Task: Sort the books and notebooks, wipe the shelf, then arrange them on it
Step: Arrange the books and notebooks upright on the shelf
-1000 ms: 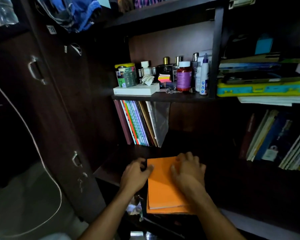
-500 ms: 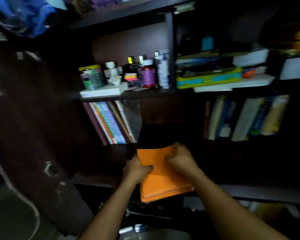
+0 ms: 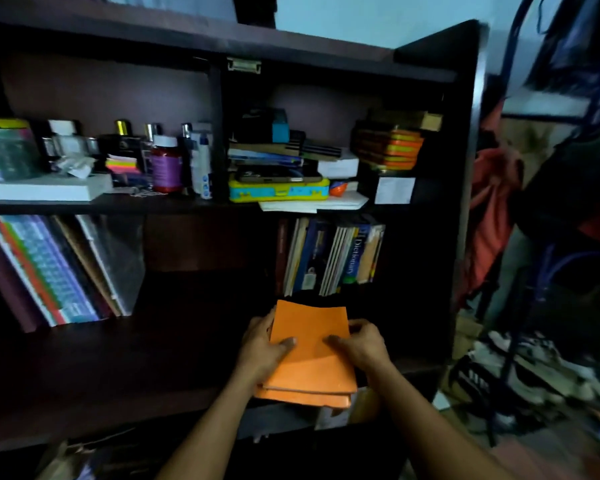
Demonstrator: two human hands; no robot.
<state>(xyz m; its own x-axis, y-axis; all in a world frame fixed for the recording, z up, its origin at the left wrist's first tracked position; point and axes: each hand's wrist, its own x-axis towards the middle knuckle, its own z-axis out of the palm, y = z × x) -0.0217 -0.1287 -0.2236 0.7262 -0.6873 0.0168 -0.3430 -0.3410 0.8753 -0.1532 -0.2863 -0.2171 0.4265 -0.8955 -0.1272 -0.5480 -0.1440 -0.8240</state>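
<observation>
Low in the centre of the frame, the left hand [image 3: 262, 351] and right hand [image 3: 359, 344] are gripping the orange notebooks [image 3: 310, 355] by opposite edges—probably squaring the stack—just before the upright books [image 3: 329, 258].

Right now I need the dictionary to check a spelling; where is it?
Head view: the dictionary stands upright on the lower shelf, right of centre, among the row of books just behind the orange notebooks.
</observation>
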